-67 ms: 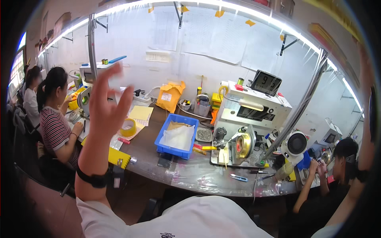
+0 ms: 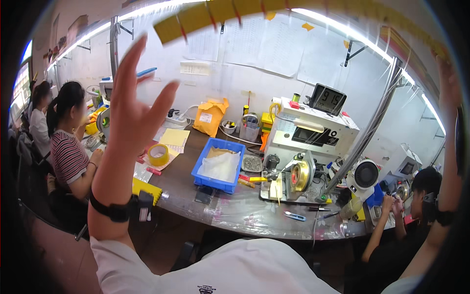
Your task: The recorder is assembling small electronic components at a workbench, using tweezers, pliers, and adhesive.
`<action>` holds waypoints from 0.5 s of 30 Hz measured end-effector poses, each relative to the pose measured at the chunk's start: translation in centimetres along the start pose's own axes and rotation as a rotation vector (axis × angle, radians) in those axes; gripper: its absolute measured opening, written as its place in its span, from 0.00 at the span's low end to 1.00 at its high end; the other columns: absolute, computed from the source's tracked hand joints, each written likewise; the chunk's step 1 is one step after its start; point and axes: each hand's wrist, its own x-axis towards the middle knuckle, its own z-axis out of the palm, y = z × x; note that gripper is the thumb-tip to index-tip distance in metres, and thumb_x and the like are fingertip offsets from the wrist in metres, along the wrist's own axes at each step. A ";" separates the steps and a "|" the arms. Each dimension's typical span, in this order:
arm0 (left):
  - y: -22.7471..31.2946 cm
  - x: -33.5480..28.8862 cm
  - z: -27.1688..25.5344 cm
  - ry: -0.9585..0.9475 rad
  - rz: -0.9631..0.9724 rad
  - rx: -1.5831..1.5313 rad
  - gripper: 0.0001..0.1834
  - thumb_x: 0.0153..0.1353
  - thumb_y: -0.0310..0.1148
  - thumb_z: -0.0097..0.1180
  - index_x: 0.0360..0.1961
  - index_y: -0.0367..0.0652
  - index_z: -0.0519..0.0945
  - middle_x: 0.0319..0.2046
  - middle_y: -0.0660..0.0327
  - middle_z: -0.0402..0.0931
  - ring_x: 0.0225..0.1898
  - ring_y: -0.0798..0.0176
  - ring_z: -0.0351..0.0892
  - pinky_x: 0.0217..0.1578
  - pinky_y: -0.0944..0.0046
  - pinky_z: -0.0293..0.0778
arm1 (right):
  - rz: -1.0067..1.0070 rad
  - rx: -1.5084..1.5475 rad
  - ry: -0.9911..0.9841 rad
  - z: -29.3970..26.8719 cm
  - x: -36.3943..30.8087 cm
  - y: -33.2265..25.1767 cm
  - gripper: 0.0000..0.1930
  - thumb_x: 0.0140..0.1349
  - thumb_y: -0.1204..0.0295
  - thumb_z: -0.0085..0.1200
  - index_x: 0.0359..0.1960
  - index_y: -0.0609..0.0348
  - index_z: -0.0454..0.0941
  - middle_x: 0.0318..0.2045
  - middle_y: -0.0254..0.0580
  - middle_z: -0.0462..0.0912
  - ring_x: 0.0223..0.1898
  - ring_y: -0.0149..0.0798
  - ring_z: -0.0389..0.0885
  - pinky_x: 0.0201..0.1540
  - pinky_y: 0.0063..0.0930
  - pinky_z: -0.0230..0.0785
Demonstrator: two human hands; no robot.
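Note:
My left hand [image 2: 137, 105] is raised at the left, thumb and fingers apart, with nothing in it. A long yellow strip with narrow red bands [image 2: 196, 22] arches across the top of the view, its left end hanging above and to the right of my left fingertips, apart from them. At the far right edge my right hand [image 2: 445, 78] is raised too, its fingers closed around the strip's right end; the dark rim partly hides them. What the strip is made of cannot be made out.
Below lies a dark workbench with a blue bin [image 2: 215, 183] lined with white sheet, a tape roll [image 2: 158, 155], an orange padded envelope [image 2: 209, 117] and a white machine [image 2: 313, 125] with a brass wheel. A small fan [image 2: 364, 174] stands right. Co-workers sit on both sides.
The yellow strip has come down into view and now spans the top, where before only a part showed at upper right. My left hand has risen slightly, its fingers spreading wider.

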 end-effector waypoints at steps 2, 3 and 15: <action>1.5 3.6 1.4 0.067 0.156 0.018 0.29 0.55 0.27 0.61 0.60 0.43 0.71 0.55 0.54 0.73 0.50 0.61 0.77 0.44 0.66 0.77 | -0.048 0.238 0.015 1.1 -1.9 6.8 0.19 0.72 0.60 0.42 0.58 0.56 0.71 0.52 0.45 0.78 0.55 0.38 0.75 0.58 0.28 0.65; 2.0 4.7 1.8 0.066 0.158 0.018 0.29 0.55 0.27 0.61 0.60 0.43 0.71 0.55 0.54 0.73 0.50 0.61 0.77 0.44 0.66 0.77 | -0.006 0.138 -0.041 0.7 -2.5 6.4 0.19 0.72 0.63 0.44 0.60 0.55 0.69 0.51 0.41 0.80 0.55 0.31 0.76 0.57 0.27 0.66; 6.0 6.9 0.0 -0.311 0.420 -0.421 0.23 0.58 0.19 0.59 0.55 0.37 0.72 0.52 0.45 0.76 0.53 0.58 0.77 0.49 0.65 0.75 | 0.172 0.221 -0.118 -0.2 -5.2 3.4 0.20 0.71 0.63 0.45 0.61 0.54 0.69 0.50 0.42 0.79 0.54 0.34 0.76 0.56 0.23 0.66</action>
